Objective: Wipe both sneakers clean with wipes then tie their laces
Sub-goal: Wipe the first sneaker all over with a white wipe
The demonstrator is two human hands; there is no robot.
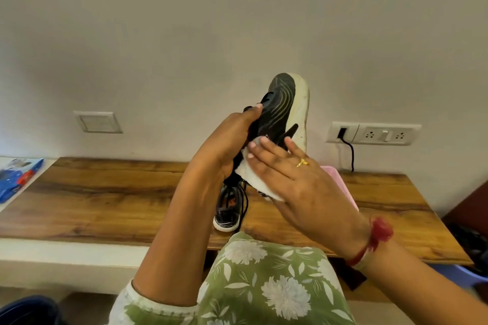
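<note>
My left hand grips a black sneaker with a white sole, held up above the wooden table with its toe pointing up and away. My right hand lies flat with straight fingers, pressing a white wipe against the sneaker's side near the heel. The second black sneaker stands on the table just below, its black laces hanging loose and partly hidden by my left forearm.
A pink pack lies on the table behind my right hand. A blue packet sits on a white surface at the far left. Wall sockets with a black cable are at the back right. A dark bin is at the bottom left.
</note>
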